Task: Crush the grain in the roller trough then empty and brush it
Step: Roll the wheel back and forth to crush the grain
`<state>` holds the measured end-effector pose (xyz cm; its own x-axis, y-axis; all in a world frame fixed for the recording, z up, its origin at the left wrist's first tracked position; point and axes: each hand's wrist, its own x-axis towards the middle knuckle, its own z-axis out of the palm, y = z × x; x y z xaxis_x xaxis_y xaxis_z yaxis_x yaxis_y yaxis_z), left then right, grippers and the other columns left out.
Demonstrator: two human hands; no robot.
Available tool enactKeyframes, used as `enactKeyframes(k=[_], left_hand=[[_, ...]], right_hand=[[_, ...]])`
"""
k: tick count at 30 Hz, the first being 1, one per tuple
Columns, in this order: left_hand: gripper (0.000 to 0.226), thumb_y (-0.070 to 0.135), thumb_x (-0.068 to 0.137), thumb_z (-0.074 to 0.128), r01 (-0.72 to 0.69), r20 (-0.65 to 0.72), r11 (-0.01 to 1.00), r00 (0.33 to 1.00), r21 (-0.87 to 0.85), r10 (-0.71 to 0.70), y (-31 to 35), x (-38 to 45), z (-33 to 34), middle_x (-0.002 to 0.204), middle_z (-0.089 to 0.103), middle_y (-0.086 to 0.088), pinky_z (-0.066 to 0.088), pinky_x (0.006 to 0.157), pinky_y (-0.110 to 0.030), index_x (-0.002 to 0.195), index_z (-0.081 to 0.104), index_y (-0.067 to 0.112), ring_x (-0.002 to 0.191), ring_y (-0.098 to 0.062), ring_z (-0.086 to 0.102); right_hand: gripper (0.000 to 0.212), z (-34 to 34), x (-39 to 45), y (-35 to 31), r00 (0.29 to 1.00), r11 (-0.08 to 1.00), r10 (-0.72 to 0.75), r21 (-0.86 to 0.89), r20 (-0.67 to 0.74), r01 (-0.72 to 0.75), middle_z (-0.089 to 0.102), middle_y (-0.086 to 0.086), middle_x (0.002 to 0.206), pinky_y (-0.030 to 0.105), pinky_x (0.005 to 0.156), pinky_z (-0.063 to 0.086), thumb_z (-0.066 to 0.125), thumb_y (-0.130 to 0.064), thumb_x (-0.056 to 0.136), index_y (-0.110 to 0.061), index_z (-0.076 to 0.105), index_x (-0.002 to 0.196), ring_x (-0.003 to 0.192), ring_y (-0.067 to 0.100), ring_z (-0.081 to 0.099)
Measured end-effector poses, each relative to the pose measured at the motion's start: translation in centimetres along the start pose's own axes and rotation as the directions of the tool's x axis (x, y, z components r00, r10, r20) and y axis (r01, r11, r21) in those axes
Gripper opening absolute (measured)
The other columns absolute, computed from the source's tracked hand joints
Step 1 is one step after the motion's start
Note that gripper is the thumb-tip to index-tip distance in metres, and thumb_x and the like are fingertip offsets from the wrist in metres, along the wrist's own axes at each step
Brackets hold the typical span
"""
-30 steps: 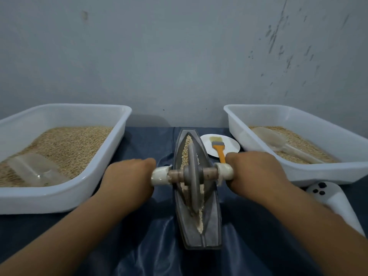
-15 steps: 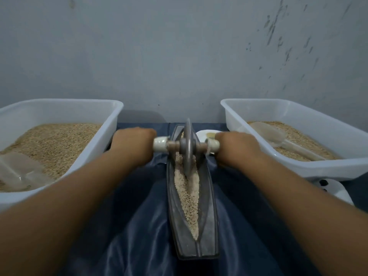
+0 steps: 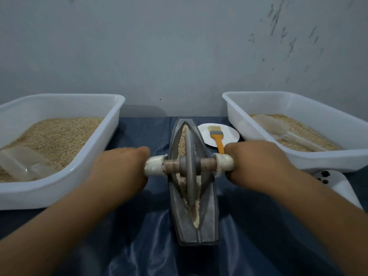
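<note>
A grey boat-shaped roller trough (image 3: 208, 222) lies lengthwise on the dark blue cloth, with pale grain (image 3: 182, 142) along its groove. A grey disc roller (image 3: 190, 166) stands upright in the middle of the trough on a wooden axle with white-wrapped ends. My left hand (image 3: 121, 172) grips the left handle end and my right hand (image 3: 256, 164) grips the right end. An orange-handled brush (image 3: 217, 137) lies on a small white plate (image 3: 229, 136) behind the right hand.
A white tub (image 3: 83, 172) of grain with a clear scoop (image 3: 22, 166) stands at the left. A second white tub (image 3: 298, 108) with grain and a translucent scoop (image 3: 278, 130) stands at the right. A white device (image 3: 338, 184) lies beside my right forearm. A grey wall rises behind.
The roller went from mid-trough to the far end, then came back toward me to the middle. Both hands kept their grip on the handles.
</note>
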<state>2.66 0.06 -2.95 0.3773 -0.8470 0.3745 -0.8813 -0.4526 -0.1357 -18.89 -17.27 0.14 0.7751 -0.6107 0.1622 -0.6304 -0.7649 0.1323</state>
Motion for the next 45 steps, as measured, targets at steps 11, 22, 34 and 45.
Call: enactKeyframes(k=[11,22,34,45], left_hand=[[0.025,0.029,0.073,0.067,0.012,-0.075,1.0,0.997,0.024,-0.01,0.0,1.6,1.2,0.058,0.045,0.009,0.036,0.048,-0.026,0.072,0.042,0.029,0.054,-0.011,0.047],[0.022,0.026,0.077,0.064,0.081,-0.038,0.995,0.996,-0.055,-0.083,-0.8,8.8,3.7,0.061,0.04,0.009,0.039,0.058,-0.03,0.078,0.042,0.03,0.06,-0.018,0.046],[0.032,0.025,0.064,0.072,-0.059,-0.135,0.998,0.989,-0.003,0.059,0.3,-1.5,0.2,0.052,0.044,0.007,0.021,0.041,-0.022,0.066,0.04,0.028,0.045,-0.012,0.042],[0.019,0.032,0.077,0.063,0.027,-0.087,0.999,0.996,-0.021,-0.028,-0.2,5.1,2.7,0.063,0.046,0.008,0.034,0.053,-0.027,0.077,0.044,0.027,0.06,-0.018,0.05]], right_hand=[[0.013,1.9,2.0,-0.1,0.996,0.996,0.082,-0.015,-0.04,-0.083,0.048,-0.007,0.063,0.024,0.046,0.027,0.058,-0.032,0.076,-0.028,0.046,0.076,0.054,0.01,0.042],[0.02,3.5,10.3,1.0,0.982,0.996,0.071,-0.048,-0.173,-0.081,0.045,-0.008,0.06,0.025,0.047,0.021,0.057,-0.027,0.064,-0.027,0.037,0.064,0.05,0.009,0.037],[0.031,0.8,-1.2,-0.2,0.986,0.997,0.015,-0.069,-0.165,-0.026,0.044,-0.009,0.057,0.024,0.043,0.019,0.059,-0.038,0.074,-0.03,0.031,0.064,0.049,0.004,0.035],[0.016,2.5,5.8,0.0,0.991,0.994,0.103,-0.023,-0.083,-0.106,0.047,-0.008,0.064,0.025,0.046,0.021,0.058,-0.031,0.073,-0.03,0.053,0.088,0.052,0.011,0.037]])
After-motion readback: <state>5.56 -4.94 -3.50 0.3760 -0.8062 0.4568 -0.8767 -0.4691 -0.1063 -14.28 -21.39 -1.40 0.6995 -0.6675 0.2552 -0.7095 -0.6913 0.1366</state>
